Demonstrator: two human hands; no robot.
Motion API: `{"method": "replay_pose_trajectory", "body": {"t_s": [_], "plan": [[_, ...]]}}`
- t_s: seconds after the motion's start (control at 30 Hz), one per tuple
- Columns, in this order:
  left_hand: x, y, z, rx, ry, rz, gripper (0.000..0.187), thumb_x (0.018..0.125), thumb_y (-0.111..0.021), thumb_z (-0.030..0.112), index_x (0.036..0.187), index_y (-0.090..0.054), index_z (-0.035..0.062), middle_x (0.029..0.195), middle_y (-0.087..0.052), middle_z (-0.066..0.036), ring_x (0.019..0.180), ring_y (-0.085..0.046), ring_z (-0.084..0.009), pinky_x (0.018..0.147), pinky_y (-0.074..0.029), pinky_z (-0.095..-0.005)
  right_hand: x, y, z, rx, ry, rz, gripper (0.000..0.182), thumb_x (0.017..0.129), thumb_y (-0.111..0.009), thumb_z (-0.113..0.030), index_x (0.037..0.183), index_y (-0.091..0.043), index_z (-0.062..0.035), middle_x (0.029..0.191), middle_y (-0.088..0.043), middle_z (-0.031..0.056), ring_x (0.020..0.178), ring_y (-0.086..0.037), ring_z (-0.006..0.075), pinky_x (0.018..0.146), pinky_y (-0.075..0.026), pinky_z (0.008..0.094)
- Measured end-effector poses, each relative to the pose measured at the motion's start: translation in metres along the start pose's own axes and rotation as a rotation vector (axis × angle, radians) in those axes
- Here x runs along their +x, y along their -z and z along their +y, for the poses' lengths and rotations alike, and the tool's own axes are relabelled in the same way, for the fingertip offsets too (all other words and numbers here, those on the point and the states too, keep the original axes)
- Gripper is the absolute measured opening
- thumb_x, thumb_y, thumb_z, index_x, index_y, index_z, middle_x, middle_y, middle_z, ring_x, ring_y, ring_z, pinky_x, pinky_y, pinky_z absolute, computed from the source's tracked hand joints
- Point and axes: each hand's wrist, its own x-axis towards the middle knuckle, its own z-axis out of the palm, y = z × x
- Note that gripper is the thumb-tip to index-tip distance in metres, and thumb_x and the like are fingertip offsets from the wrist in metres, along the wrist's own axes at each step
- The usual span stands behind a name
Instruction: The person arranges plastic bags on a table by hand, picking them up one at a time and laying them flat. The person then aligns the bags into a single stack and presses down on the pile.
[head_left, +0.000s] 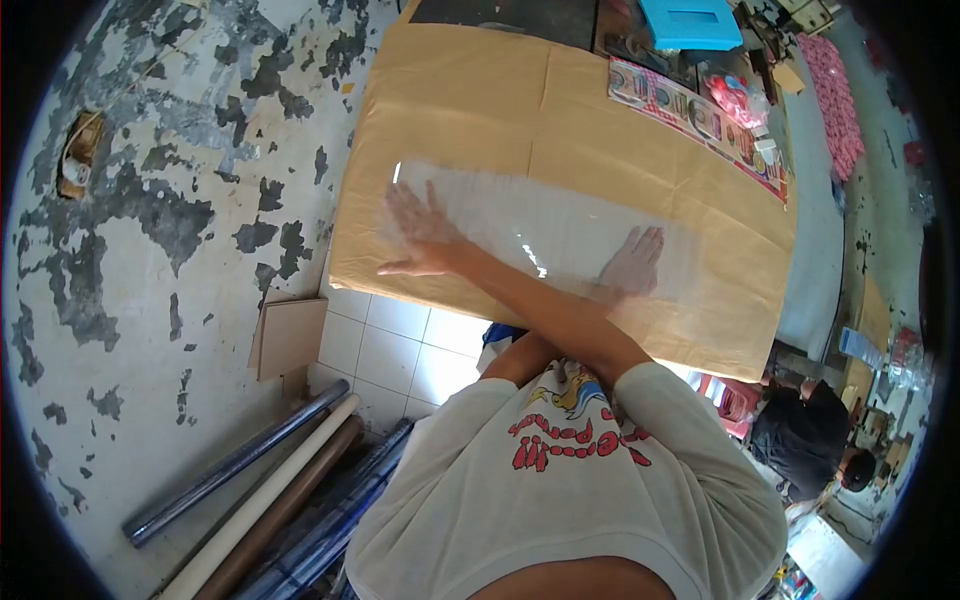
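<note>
A clear plastic sheet (pixel 500 215) lies across the brown paper covering (pixel 460 100) of the table, with bright glints along its surface. My forearms cross over the near edge of the table. My right hand (pixel 422 235), reaching over to the left side, lies flat with fingers spread at the sheet's left end. My left hand (pixel 633 265) passes under the right arm and rests flat near the sheet's right end, fingers stretched out. Both hands look hazy where they overlap the sheet.
A printed strip (pixel 700 120), a pink plastic-wrapped bundle (pixel 738 100) and a blue case (pixel 692 22) occupy the table's far right. Several long rolls (pixel 270 490) lean at lower left, near board pieces (pixel 290 338). Another person (pixel 800 435) is at lower right.
</note>
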Motion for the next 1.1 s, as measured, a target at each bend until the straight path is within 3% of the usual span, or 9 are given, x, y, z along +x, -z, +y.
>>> {"method": "replay_pose_trajectory", "body": {"t_s": [0.4, 0.47, 0.57, 0.6, 0.63, 0.77, 0.9, 1.0, 1.1], "plan": [[-0.052, 0.019, 0.018, -0.241, 0.076, 0.082, 0.058, 0.089, -0.049, 0.018, 0.138, -0.04, -0.0113, 0.148, -0.033, -0.032, 0.141, -0.027, -0.0446, 0.117, -0.018, -0.0537, -0.008, -0.047, 0.025, -0.111, 0.064, -0.026, 0.094, 0.084, -0.043, -0.077, 0.152, -0.028, -0.0136, 0.161, -0.019, 0.0042, 0.15, -0.009, 0.027, 0.117, 0.001, 0.0608], [-0.101, 0.023, 0.019, -0.489, 0.002, -0.116, 0.057, 0.093, -0.051, 0.018, 0.141, -0.038, -0.007, 0.149, -0.033, -0.028, 0.14, -0.03, -0.0411, 0.117, -0.022, -0.0482, -0.011, -0.049, 0.024, -0.104, 0.076, -0.046, 0.094, 0.083, -0.044, -0.077, 0.152, -0.029, -0.0138, 0.161, -0.018, 0.0042, 0.15, -0.008, 0.0265, 0.117, 0.002, 0.061], [-0.139, 0.17, -0.037, -0.952, 0.339, -1.104, 0.049, 0.095, -0.054, 0.02, 0.139, -0.047, 0.0005, 0.142, -0.046, -0.022, 0.133, -0.043, -0.0351, 0.111, -0.034, -0.0409, -0.009, -0.045, 0.031, -0.125, 0.081, -0.09, 0.094, 0.083, -0.045, -0.076, 0.152, -0.029, -0.0144, 0.161, -0.018, 0.0044, 0.15, -0.007, 0.0261, 0.117, 0.003, 0.0614], [-0.155, 0.196, -0.07, -1.22, 0.224, -1.107, 0.039, 0.095, -0.06, 0.023, 0.129, -0.059, 0.0052, 0.128, -0.061, -0.015, 0.121, -0.056, -0.0296, 0.102, -0.043, -0.0358, -0.01, -0.047, 0.031, -0.105, 0.08, -0.092, 0.094, 0.082, -0.047, -0.075, 0.152, -0.029, -0.0145, 0.161, -0.018, 0.0045, 0.15, -0.007, 0.0261, 0.117, 0.003, 0.0616], [-0.209, 0.177, -0.099, -1.29, 0.162, -0.78, 0.031, 0.094, -0.063, 0.023, 0.116, -0.067, 0.0017, 0.113, -0.069, -0.013, 0.106, -0.064, -0.0264, 0.096, -0.047, -0.0354, -0.007, -0.05, 0.033, -0.091, 0.087, -0.093, 0.094, 0.081, -0.048, -0.074, 0.152, -0.029, -0.0145, 0.161, -0.018, 0.0047, 0.15, -0.007, 0.0262, 0.117, 0.004, 0.0618], [-0.26, 0.19, -0.195, -0.774, 1.043, -0.171, 0.046, 0.1, -0.047, 0.017, 0.144, -0.042, 0.0046, 0.141, -0.051, -0.011, 0.128, -0.048, -0.0205, 0.105, -0.037, -0.0361, 0.002, -0.084, 0.034, -0.157, 0.075, -0.005, 0.094, 0.082, -0.049, -0.073, 0.151, -0.031, -0.0124, 0.158, -0.028, 0.0063, 0.149, -0.009, 0.0279, 0.118, 0.002, 0.0602], [-0.217, 0.127, -0.258, -0.224, 0.695, -0.012, 0.052, 0.105, -0.032, 0.037, 0.147, -0.038, 0.0075, 0.157, -0.031, -0.011, 0.147, -0.021, -0.0257, 0.118, -0.012, -0.0442, -0.025, -0.011, 0.012, -0.277, -0.118, -0.091, 0.082, 0.084, -0.051, -0.065, 0.148, -0.037, -0.0163, 0.156, -0.03, 0.0078, 0.147, -0.016, 0.0306, 0.118, 0.0, 0.06], [-0.208, 0.114, -0.256, -0.41, 0.75, 0.11, 0.053, 0.102, -0.033, 0.04, 0.147, -0.04, 0.0126, 0.157, -0.03, -0.011, 0.146, -0.023, -0.0318, 0.117, -0.01, -0.0508, -0.047, -0.021, 0.041, -0.135, -0.095, -0.004, 0.077, 0.085, -0.053, -0.061, 0.146, -0.039, -0.0164, 0.153, -0.033, 0.0116, 0.145, -0.022, 0.0335, 0.118, -0.003, 0.059], [-0.209, 0.107, -0.243, 0.013, 0.681, 0.028, 0.053, 0.101, -0.036, 0.039, 0.149, -0.037, 0.0143, 0.157, -0.03, -0.011, 0.145, -0.023, -0.0325, 0.116, -0.013, -0.0516, -0.106, -0.03, 0.075, 0.072, -0.095, 0.169, 0.074, 0.085, -0.058, -0.055, 0.145, -0.041, -0.015, 0.15, -0.038, 0.0158, 0.144, -0.024, 0.0358, 0.119, -0.008, 0.0557]]}}
